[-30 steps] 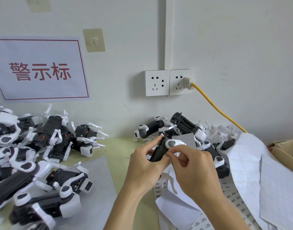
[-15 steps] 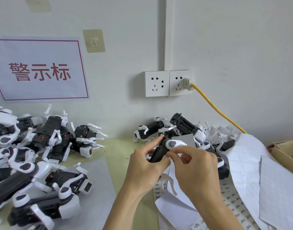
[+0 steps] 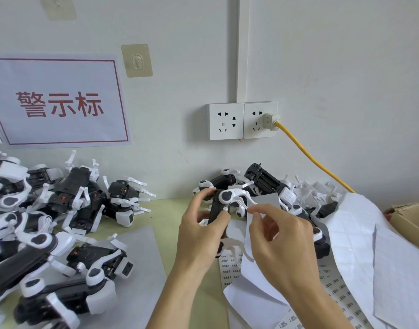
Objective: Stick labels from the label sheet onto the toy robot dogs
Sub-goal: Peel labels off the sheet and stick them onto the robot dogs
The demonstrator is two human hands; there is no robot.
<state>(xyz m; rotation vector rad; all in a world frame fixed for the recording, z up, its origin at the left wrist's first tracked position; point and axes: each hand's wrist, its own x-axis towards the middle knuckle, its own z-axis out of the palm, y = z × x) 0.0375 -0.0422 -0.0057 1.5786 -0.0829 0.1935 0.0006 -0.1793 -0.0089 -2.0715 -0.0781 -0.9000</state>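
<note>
My left hand grips a black and white toy robot dog above the table, thumb on its near side and forefinger over its top. One white leg of the dog sticks out to the right. My right hand is just right of the dog and apart from it. Its thumb and forefinger pinch the top edge of a white label sheet that hangs down between my hands. A strip of small printed labels lies on the table below.
Many toy dogs are heaped on the left, some on a grey sheet. More dogs lie against the wall behind my hands. Peeled white backing sheets and a cardboard box are at the right. A yellow cable runs from the wall socket.
My right hand has drawn back to the right, off the dog's white leg joint. My left hand keeps hold of the dog and has turned it slightly.
</note>
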